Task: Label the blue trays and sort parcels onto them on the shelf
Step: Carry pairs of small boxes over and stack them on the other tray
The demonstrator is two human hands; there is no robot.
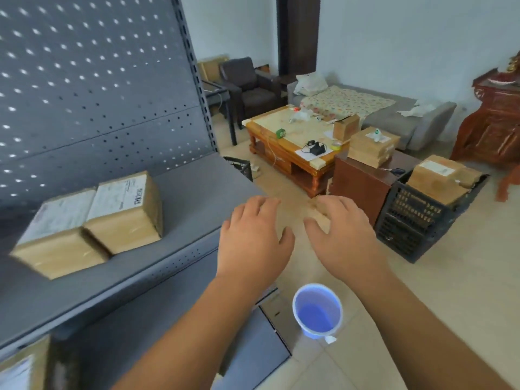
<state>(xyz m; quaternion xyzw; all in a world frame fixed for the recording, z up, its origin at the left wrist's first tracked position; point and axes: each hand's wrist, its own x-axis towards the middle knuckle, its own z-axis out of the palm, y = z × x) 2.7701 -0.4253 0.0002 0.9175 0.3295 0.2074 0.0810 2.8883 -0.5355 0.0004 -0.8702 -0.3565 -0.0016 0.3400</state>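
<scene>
Two brown parcels with white labels [92, 223] lie side by side on the grey shelf [197, 198] at the left. Another parcel [22, 364] shows on the lower shelf at the bottom left corner. My left hand [253, 237] and my right hand [340, 235] hover over the floor to the right of the shelf, fingers spread and relaxed, holding nothing. More parcels [441, 178] fill a black crate [413, 223] on the floor to the right. No blue tray is in view.
A blue plastic bucket [318, 311] stands on the tiled floor below my hands. A brown cabinet [363, 181] with stacked parcels [371, 146], a wooden coffee table [289, 142], a sofa, an armchair and a red carved cabinet [495, 122] stand further back.
</scene>
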